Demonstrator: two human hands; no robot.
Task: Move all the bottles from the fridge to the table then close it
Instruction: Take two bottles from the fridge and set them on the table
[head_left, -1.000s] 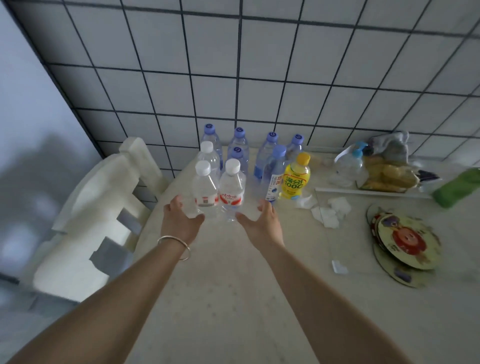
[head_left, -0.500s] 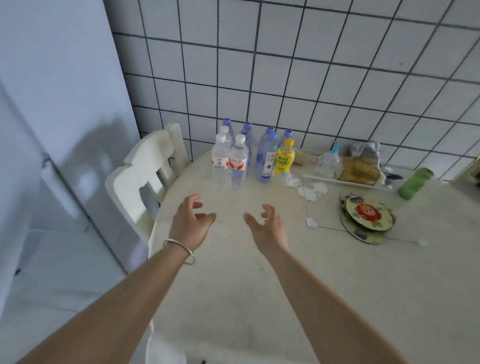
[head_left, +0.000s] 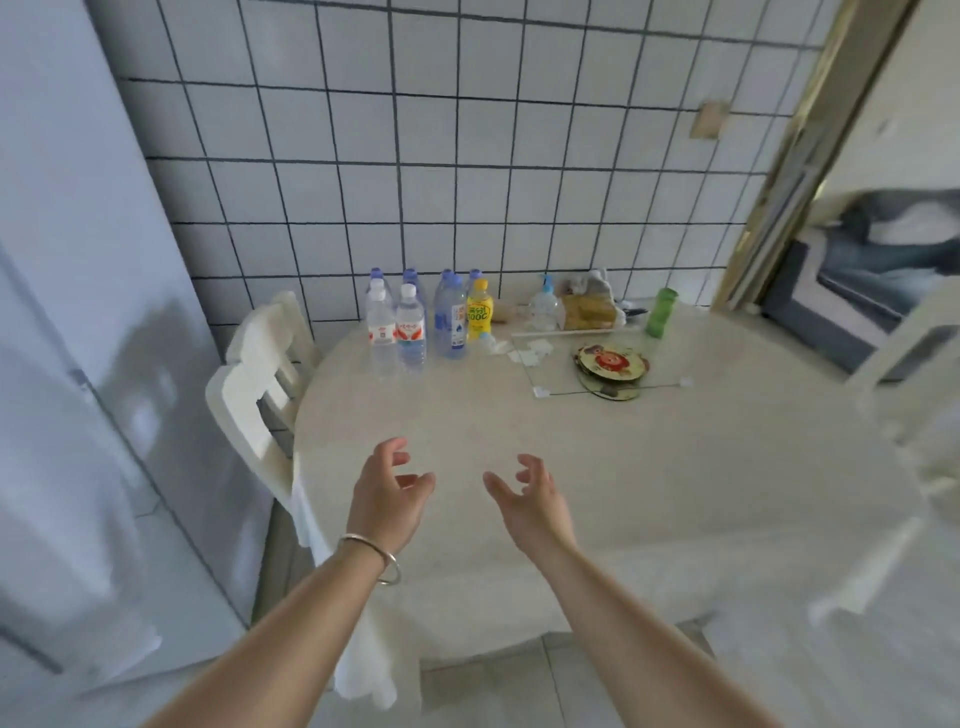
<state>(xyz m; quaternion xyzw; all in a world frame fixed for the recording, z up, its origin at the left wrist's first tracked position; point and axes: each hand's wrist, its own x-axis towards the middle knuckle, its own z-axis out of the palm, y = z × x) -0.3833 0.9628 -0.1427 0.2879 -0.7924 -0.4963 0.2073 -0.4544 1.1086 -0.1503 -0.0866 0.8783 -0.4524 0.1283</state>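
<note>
Several bottles stand clustered at the far left of the round cream table (head_left: 597, 493), against the tiled wall. Two clear white-capped bottles with red labels (head_left: 410, 332) are in front, blue-capped water bottles (head_left: 450, 314) behind and beside them, and a yellow drink bottle (head_left: 478, 312) on the right of the group. My left hand (head_left: 387, 491), with a bracelet on its wrist, and my right hand (head_left: 527, 499) hover over the near part of the table, both empty with fingers apart. The pale fridge (head_left: 67, 364) fills the left side; whether its door is ajar I cannot tell.
A white chair (head_left: 260, 384) stands between fridge and table. On the table's far right are a pump bottle (head_left: 544, 306), a bag of food (head_left: 587, 309), a green bottle (head_left: 661, 312), round decorated mats (head_left: 610, 364) and paper scraps. A second white chair (head_left: 914, 374) is at right.
Both hands let go of the two red-labelled bottles and drew back toward me. The view has pulled away from the table, so the fridge and doorway now show.
</note>
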